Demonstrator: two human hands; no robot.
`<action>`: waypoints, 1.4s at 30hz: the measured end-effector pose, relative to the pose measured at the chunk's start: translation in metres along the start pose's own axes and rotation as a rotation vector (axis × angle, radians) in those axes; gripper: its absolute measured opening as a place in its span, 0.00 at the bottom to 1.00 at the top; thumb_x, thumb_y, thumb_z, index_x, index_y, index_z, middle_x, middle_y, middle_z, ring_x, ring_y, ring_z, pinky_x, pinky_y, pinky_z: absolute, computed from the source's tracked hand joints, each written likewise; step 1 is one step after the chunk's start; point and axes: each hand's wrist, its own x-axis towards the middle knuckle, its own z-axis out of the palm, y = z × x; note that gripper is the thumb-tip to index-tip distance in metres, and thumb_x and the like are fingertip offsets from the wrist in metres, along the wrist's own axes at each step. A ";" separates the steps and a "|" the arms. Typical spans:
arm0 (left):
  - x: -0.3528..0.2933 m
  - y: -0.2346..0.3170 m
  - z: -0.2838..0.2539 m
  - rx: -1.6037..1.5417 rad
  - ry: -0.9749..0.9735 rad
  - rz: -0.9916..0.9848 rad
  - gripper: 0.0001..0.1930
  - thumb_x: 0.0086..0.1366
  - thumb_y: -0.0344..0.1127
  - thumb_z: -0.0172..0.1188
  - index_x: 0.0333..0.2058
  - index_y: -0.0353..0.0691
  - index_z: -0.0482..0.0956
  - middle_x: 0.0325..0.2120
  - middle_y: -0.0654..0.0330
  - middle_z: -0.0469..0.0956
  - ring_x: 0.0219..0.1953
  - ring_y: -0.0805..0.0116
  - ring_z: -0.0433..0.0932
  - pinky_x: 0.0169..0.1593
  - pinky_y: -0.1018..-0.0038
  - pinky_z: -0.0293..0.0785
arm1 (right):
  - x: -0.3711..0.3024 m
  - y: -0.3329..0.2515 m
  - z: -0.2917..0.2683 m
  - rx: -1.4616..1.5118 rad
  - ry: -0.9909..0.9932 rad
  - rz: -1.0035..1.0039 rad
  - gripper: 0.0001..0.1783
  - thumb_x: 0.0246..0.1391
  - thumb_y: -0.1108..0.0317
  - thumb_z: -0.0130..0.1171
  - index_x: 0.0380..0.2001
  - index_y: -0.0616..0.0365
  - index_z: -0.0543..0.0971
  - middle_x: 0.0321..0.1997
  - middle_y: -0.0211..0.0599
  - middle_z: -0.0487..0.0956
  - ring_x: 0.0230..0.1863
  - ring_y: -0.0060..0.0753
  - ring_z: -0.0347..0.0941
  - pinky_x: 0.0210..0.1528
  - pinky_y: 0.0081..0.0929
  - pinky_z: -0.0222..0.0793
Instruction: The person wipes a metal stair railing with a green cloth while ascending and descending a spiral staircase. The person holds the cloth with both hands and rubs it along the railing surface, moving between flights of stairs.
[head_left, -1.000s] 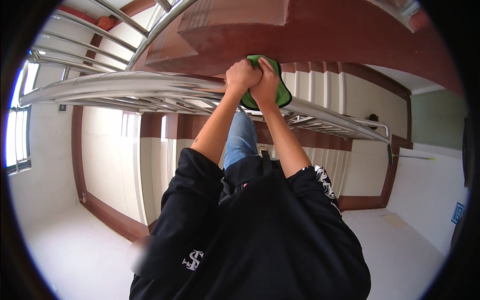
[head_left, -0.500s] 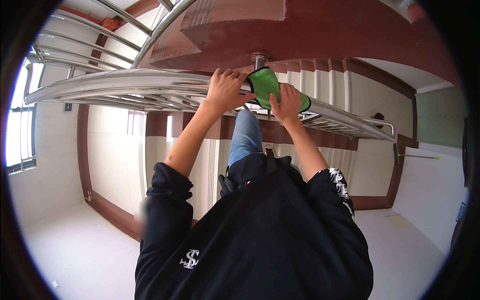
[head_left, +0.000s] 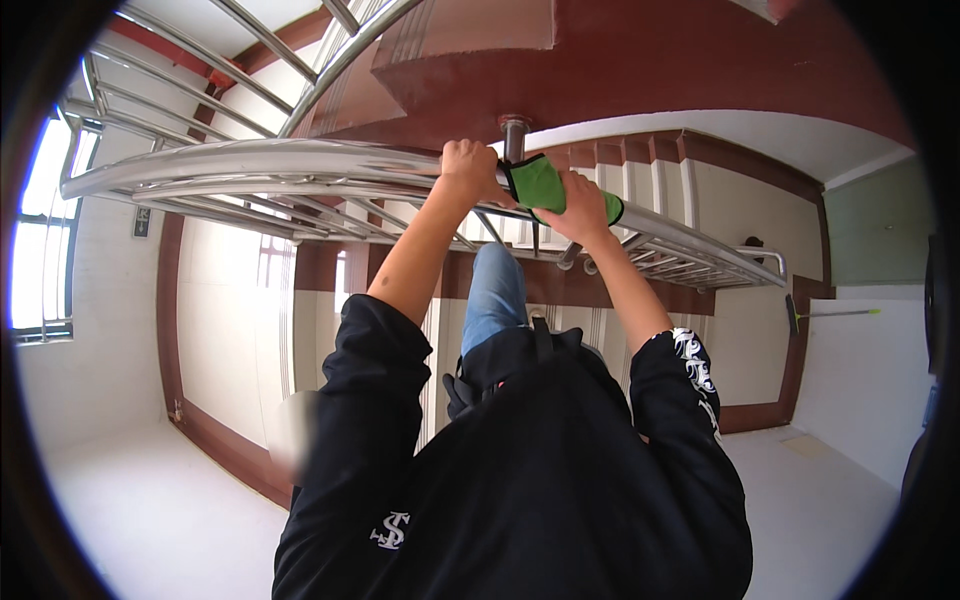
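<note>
A shiny steel handrail crosses in front of me from left to right. My left hand is closed around the bare rail, just left of a green cloth with black edging. This cloth is folded over the top of the rail. Over its right part, my right hand is wrapped, pressing the cloth against the metal; some of the fingertips are hidden on the far side.
Beneath the rail run steel bars and pale stair treads with brown-red edges. A steel post stands beyond the cloth. At right, a broom with a yellow-green handle leans by the wall. A window is at far left.
My left hand has shifted a little to the right, and its fingers now wrap the rail more closely. The cloth and my right hand have moved slightly right and nearer.
</note>
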 end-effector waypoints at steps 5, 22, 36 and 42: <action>-0.006 -0.004 0.005 0.021 0.125 0.075 0.37 0.36 0.75 0.71 0.30 0.44 0.90 0.28 0.56 0.86 0.35 0.59 0.86 0.41 0.68 0.79 | 0.012 -0.001 0.006 0.020 -0.012 0.093 0.24 0.36 0.55 0.71 0.34 0.59 0.78 0.35 0.51 0.84 0.37 0.60 0.80 0.42 0.49 0.77; -0.023 0.000 0.014 0.032 0.322 0.085 0.34 0.37 0.71 0.72 0.25 0.41 0.85 0.24 0.58 0.85 0.30 0.63 0.85 0.36 0.69 0.74 | -0.006 0.032 -0.020 0.062 -0.067 0.010 0.21 0.35 0.55 0.72 0.32 0.55 0.81 0.31 0.43 0.85 0.33 0.51 0.82 0.36 0.43 0.79; -0.023 0.001 0.006 -0.013 0.148 0.040 0.34 0.40 0.70 0.73 0.30 0.41 0.87 0.28 0.59 0.85 0.36 0.61 0.85 0.47 0.67 0.73 | -0.046 0.099 -0.032 -0.067 -0.026 -0.018 0.32 0.25 0.49 0.79 0.34 0.54 0.80 0.31 0.42 0.83 0.35 0.49 0.82 0.38 0.42 0.78; -0.017 0.008 0.007 0.059 0.085 0.024 0.33 0.41 0.75 0.71 0.26 0.48 0.86 0.22 0.68 0.82 0.29 0.68 0.83 0.38 0.71 0.70 | -0.074 0.161 -0.051 -0.151 -0.255 0.053 0.39 0.21 0.49 0.81 0.42 0.51 0.79 0.33 0.44 0.83 0.36 0.55 0.81 0.39 0.47 0.78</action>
